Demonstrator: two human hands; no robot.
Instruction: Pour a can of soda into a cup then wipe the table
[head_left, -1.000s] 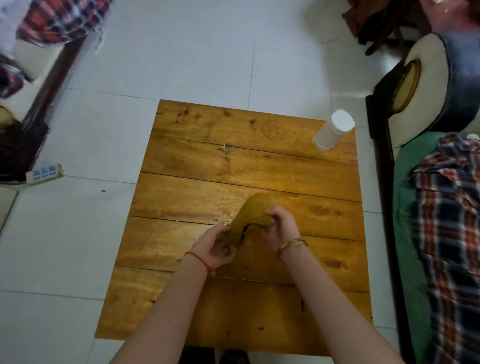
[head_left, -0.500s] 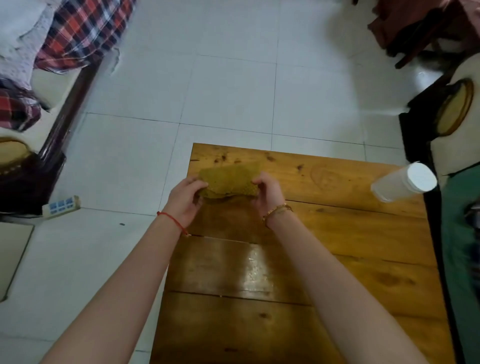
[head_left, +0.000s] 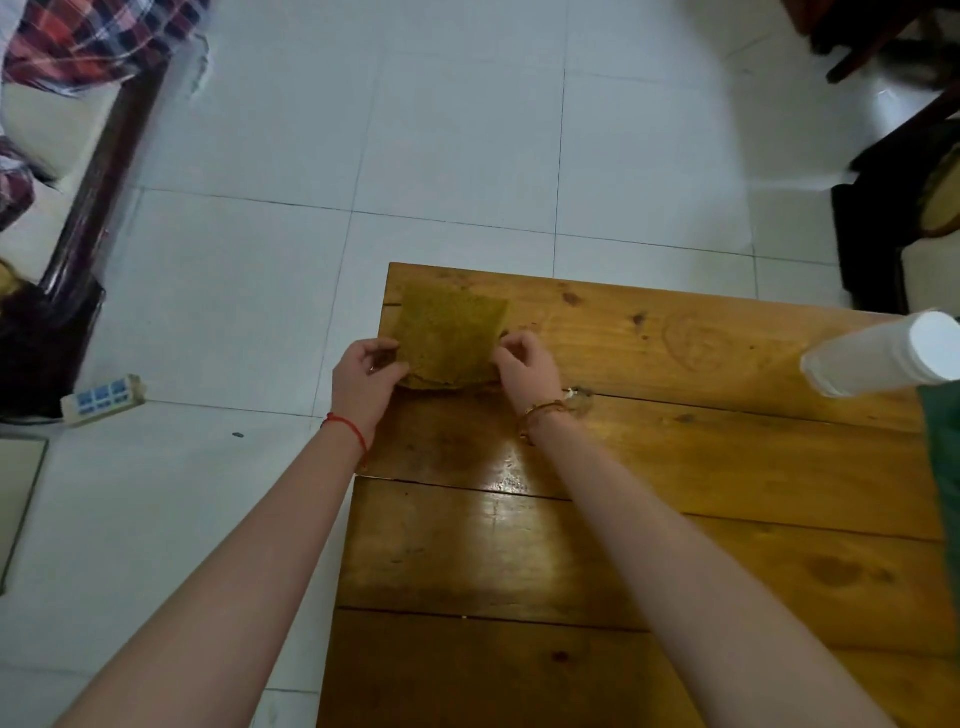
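1. So we're in the wipe-the-table half of the job, by the look of it. No soda can in view at all, and the only cup-like thing is a white plastic cup (head_left: 883, 358) at the right edge of the wooden table (head_left: 675, 467); can't see into it from here
2. The cloth (head_left: 449, 338), a yellow-green square that looks folded, lies flat on the table's far left corner, its far edge close to the table rim
3. Left hand (head_left: 366, 379) pinches the near left corner of the cloth, fingers curled in on it. Right hand (head_left: 524, 364) does the same at the near right corner, fingertips bunched on the edge. Both grips look light, more a pinch than a fistful
4. There's a shiny patch on the planks just nearer than the hands; could be wet wood or just lamp glare, can't tell
5. Next move, my guess: flatten a palm on the cloth and drag it back across the planks in strokes. It calls for steady downward pressure, and for staying well clear of that cup, since it sits close to the edge and looks easy to knock
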